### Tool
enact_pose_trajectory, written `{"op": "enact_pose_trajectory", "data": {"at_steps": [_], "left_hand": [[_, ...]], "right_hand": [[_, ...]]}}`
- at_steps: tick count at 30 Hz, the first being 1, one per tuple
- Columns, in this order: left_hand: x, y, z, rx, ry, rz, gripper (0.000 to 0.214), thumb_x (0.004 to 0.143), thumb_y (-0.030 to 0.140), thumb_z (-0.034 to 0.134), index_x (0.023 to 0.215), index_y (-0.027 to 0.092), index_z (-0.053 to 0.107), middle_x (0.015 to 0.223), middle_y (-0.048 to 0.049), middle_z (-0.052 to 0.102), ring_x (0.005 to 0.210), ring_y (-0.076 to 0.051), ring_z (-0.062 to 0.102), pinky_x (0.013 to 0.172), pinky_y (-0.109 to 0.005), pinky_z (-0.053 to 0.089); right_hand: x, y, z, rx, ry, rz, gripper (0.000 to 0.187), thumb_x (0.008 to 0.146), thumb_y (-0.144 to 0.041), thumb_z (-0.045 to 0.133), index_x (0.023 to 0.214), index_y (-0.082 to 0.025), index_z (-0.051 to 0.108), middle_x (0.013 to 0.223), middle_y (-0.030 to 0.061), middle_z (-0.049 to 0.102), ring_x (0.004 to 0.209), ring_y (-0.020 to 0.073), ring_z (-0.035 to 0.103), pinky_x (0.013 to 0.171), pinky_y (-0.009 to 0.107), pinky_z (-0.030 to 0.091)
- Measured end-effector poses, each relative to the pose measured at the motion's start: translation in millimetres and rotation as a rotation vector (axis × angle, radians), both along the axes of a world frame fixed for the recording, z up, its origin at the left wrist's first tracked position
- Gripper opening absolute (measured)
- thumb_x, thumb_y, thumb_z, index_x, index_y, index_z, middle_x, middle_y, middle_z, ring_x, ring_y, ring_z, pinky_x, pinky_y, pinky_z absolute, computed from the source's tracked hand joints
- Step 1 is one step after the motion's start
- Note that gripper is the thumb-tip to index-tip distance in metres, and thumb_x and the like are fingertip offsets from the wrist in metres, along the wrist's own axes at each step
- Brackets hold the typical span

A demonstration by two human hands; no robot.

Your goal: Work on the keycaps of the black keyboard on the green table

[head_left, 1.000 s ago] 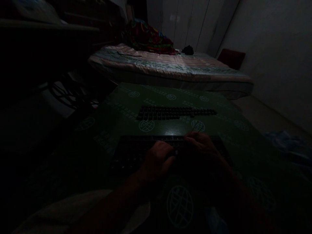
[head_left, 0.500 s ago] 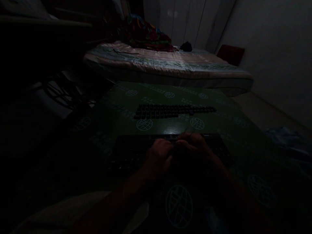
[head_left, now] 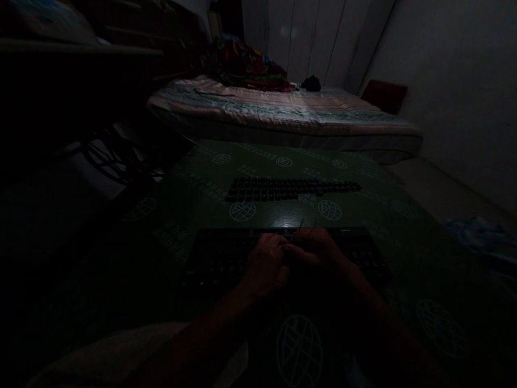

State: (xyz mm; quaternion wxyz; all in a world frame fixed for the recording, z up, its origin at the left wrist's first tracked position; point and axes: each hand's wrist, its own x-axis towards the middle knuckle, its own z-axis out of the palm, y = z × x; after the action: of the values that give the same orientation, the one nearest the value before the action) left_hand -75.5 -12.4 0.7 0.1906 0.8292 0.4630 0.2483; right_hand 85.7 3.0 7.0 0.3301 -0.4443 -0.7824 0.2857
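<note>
In dim light, a black keyboard [head_left: 218, 264] lies on the green table [head_left: 181, 210] in front of me. My left hand [head_left: 264, 264] is over its middle, fingers curled and pressed together. Touching it or very close, my right hand [head_left: 317, 248] is also closed, its fingers bent down toward the keys. A few thin dark strands [head_left: 307, 225] stick up past the right hand's knuckles; what they belong to is hidden. Farther back, several loose black keycaps [head_left: 262, 189] lie in rows, set out like a keyboard.
A bed [head_left: 283, 110] with a striped cover stands beyond the table, a red patterned blanket [head_left: 250, 67] heaped on it. To the left is a dark desk [head_left: 81, 48] with an ironwork frame [head_left: 117, 156] below. Cloth [head_left: 480, 237] lies at the right.
The view has shifted slightly, so everything sits a little lower. My hands stay over the keyboard's middle and have drawn closer together; the thin strands by the right hand show more clearly.
</note>
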Motion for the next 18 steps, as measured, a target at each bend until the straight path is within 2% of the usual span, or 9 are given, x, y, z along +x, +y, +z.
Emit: {"op": "enact_pose_trajectory", "data": {"at_steps": [8, 12, 18], "left_hand": [[1.0, 0.6, 0.4, -0.025, 0.004, -0.021, 0.018, 0.068, 0.010, 0.051, 0.080, 0.017, 0.062, 0.093, -0.0045, 0.060, 0.092, -0.020, 0.047, 0.080, -0.032, 0.042], [1.1, 1.2, 2.0, -0.035, 0.019, -0.032, 0.019, 0.070, 0.012, 0.052, 0.084, 0.017, 0.063, 0.095, -0.0049, 0.060, 0.093, -0.020, 0.046, 0.080, -0.033, 0.042], [-0.5, 1.1, 0.7, -0.048, 0.023, -0.049, 0.023, 0.069, 0.012, 0.053, 0.087, 0.019, 0.063, 0.097, -0.0037, 0.059, 0.094, -0.020, 0.045, 0.082, -0.033, 0.040]], "right_hand": [[-2.2, 0.1, -8.4, -0.094, 0.102, -0.011, 0.022, 0.077, -0.031, 0.051, 0.069, -0.013, 0.060, 0.056, -0.0011, 0.052, 0.051, 0.0092, 0.046, 0.049, 0.019, 0.035], [-2.2, -0.1, -13.9, -0.254, 0.297, -0.083, 0.023, 0.078, -0.035, 0.051, 0.066, -0.015, 0.056, 0.057, -0.0019, 0.050, 0.051, 0.0087, 0.045, 0.047, 0.019, 0.035], [-3.2, -1.6, -15.5, -0.456, 0.508, -0.080, 0.024, 0.074, -0.039, 0.057, 0.069, -0.015, 0.056, 0.060, -0.0018, 0.053, 0.054, 0.0097, 0.048, 0.049, 0.020, 0.038]]}}
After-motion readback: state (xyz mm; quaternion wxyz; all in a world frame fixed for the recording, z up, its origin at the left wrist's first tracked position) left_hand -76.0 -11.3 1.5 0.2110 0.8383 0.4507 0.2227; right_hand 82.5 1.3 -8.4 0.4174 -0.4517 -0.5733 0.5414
